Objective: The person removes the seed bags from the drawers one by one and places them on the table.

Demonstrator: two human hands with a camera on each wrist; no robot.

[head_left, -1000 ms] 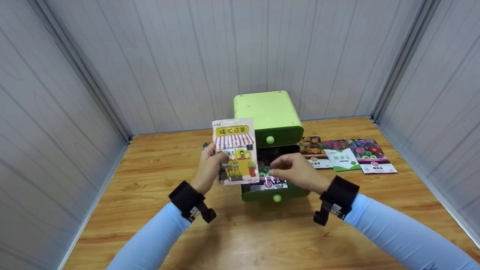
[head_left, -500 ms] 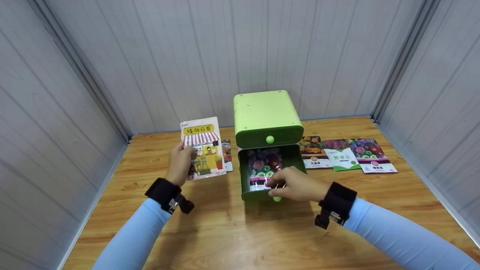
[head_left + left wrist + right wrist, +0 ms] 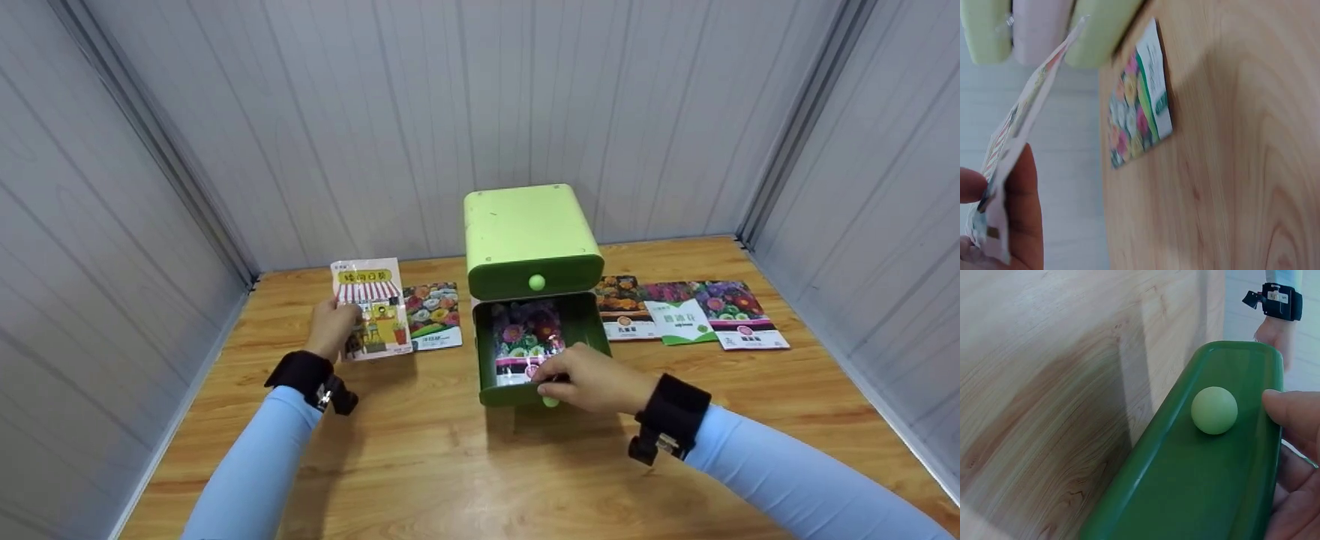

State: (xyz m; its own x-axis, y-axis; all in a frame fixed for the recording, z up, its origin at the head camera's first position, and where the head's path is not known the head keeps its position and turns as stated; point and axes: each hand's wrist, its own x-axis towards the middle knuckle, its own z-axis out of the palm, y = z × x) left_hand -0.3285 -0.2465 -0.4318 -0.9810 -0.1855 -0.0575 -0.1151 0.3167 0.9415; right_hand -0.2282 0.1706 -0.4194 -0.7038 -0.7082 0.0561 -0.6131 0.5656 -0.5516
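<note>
My left hand pinches a white seed packet with a striped awning and yellow label, held up at the left over the table. In the left wrist view the packet appears nearly edge-on between thumb and fingers. My right hand grips the front edge of the pulled-out lower drawer of a small green cabinet. The right wrist view shows my thumb on the dark green drawer front, beside its round light green knob, with fingers behind the panel. Inside the drawer lies a flower seed packet.
Another seed packet lies on the wooden table left of the cabinet. To the right lie an orange-flower packet, a green-and-white packet and a purple-flower packet. The upper drawer is closed. Panelled walls surround the table.
My left hand has carried the awning packet from in front of the cabinet leftward, uncovering the drawer and the left table packet. My right hand has come down from above the drawer onto its front edge.
</note>
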